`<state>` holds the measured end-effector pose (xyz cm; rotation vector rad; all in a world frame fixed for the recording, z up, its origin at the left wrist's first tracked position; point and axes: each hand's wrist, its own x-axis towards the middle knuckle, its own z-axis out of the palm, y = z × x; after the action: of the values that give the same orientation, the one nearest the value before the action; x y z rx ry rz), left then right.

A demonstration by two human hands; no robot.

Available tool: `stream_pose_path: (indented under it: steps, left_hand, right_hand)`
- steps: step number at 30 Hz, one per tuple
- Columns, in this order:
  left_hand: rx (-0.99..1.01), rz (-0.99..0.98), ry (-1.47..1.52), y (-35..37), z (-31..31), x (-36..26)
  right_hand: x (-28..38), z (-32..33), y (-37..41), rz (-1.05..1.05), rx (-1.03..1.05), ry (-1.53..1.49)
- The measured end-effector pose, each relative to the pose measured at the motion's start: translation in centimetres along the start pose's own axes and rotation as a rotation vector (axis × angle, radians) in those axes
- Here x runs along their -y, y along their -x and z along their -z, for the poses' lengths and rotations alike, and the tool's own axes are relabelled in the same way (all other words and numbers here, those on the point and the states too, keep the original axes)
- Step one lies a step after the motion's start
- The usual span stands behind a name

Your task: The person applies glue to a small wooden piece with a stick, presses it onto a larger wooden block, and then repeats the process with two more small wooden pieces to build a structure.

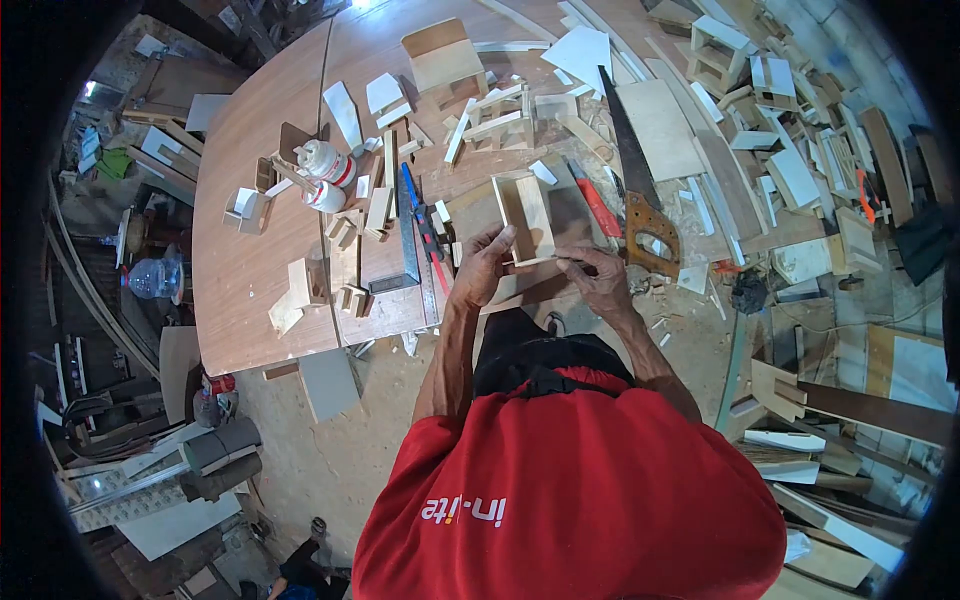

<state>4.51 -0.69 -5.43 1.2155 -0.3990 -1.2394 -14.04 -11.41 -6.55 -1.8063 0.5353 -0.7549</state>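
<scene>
My left hand (484, 265) is closed around the near left side of a small open wooden box (538, 222), thumb on its rim. The box is tilted above the table's front edge. At its near end lies a thin wooden strip (534, 262), and the fingers of my right hand (598, 280) pinch the strip's right end. A hand saw (640, 185) with a wooden handle lies just beyond my right hand. Nearer the box is a red-handled tool (597, 208). Left of my left hand lie a metal square (408, 240) and a blue-and-red bar-like tool (424, 225).
On the brown table (255, 170) stand white glue bottles (328, 165), small wooden blocks and an open box (440, 58). Behind the box are a small wooden frame (500, 120) and a plywood sheet (660, 125). Offcuts are heaped at right; a water jug (155, 278) is at left.
</scene>
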Motion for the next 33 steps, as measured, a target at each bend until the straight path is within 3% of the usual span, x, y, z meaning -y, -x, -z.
stream_pose_path:
  steps: [7, 9, 33]
  left_hand:
    - [0.003, 0.011, 0.015, 0.1, -1.1, -0.7]
    - [-0.032, -0.01, 0.113, 0.1, -1.6, -0.7]
    - [-0.024, -0.002, 0.072, 0.1, -1.5, -1.0]
  right_hand:
    - [-1.6, -0.2, 0.4, -0.126, -0.019, -0.093]
    - [-1.6, -0.3, 0.4, -0.112, -0.035, -0.126]
    - [-0.1, -0.4, 0.0, -0.084, -0.018, -0.086]
